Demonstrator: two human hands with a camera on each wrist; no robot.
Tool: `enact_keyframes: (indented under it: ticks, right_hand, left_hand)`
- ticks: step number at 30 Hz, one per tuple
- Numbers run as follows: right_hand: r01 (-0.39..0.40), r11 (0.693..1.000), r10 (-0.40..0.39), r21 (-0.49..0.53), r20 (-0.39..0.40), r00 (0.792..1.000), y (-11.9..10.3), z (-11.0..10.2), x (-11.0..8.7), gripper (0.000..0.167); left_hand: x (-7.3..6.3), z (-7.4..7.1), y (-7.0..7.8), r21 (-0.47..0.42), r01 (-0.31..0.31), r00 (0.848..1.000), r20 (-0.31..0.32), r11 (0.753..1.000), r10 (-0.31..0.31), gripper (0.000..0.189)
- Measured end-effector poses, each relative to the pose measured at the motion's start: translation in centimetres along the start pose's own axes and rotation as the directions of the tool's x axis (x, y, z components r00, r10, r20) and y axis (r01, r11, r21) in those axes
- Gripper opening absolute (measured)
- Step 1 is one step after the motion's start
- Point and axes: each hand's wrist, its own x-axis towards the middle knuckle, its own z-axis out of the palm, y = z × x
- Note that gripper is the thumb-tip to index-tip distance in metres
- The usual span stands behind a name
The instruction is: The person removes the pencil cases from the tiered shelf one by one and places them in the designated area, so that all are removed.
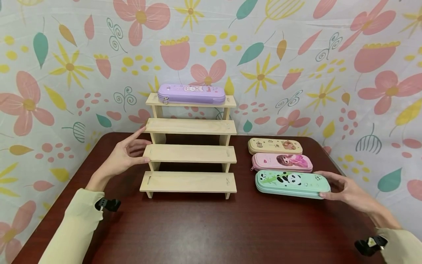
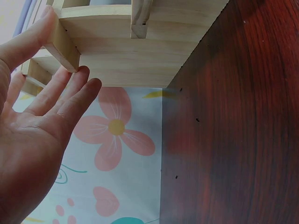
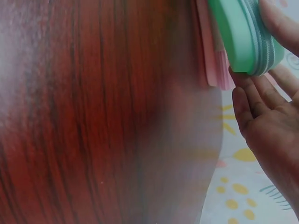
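Observation:
A wooden stepped display rack (image 1: 191,153) stands on the table, with a purple pencil case (image 1: 191,94) lying on its top step. My left hand (image 1: 122,156) is at the rack's left side. Its thumb and fingers (image 2: 77,77) sit on either edge of one step's end, holding it. On the right, my right hand (image 1: 344,190) grips the right end of a mint-green panda pencil case (image 1: 291,183) between thumb and fingers. Behind that case lie a pink pencil case (image 1: 281,162) with a doll picture and a cream pencil case (image 1: 275,146) with bears.
The dark red-brown table (image 1: 211,227) has a glossy wood-grain top. A floral cloth (image 1: 283,73) hangs behind it and shows past its sides. Each wrist wears a black strap (image 1: 108,204).

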Motion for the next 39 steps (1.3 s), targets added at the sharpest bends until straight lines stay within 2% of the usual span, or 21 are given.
enact_keyframes:
  ticks: [10,19,27,39]
  right_hand:
    - [0.04,0.999,-0.041,0.035,0.03,0.999,1.6,-0.4,0.9,0.065]
    - [-0.007,0.998,0.007,-0.066,0.0,1.0,2.1,-0.5,1.5,0.068]
    - [-0.005,0.99,0.005,-0.14,-0.003,1.0,2.3,-0.5,2.0,0.069]
    - [-0.001,0.989,0.0,-0.151,-0.004,1.0,2.5,-0.7,2.6,0.069]
  left_hand:
    - [0.1,-0.1,0.0,-0.002,-0.002,1.0,0.002,1.0,0.002,0.104]
    - [0.2,-0.1,0.0,-0.01,-0.002,1.0,0.005,1.0,0.002,0.105]
    - [0.0,0.0,0.3,0.005,0.005,1.0,0.007,1.0,-0.005,0.105]
    - [0.0,0.0,0.3,-0.003,0.006,1.0,0.004,1.0,-0.006,0.105]
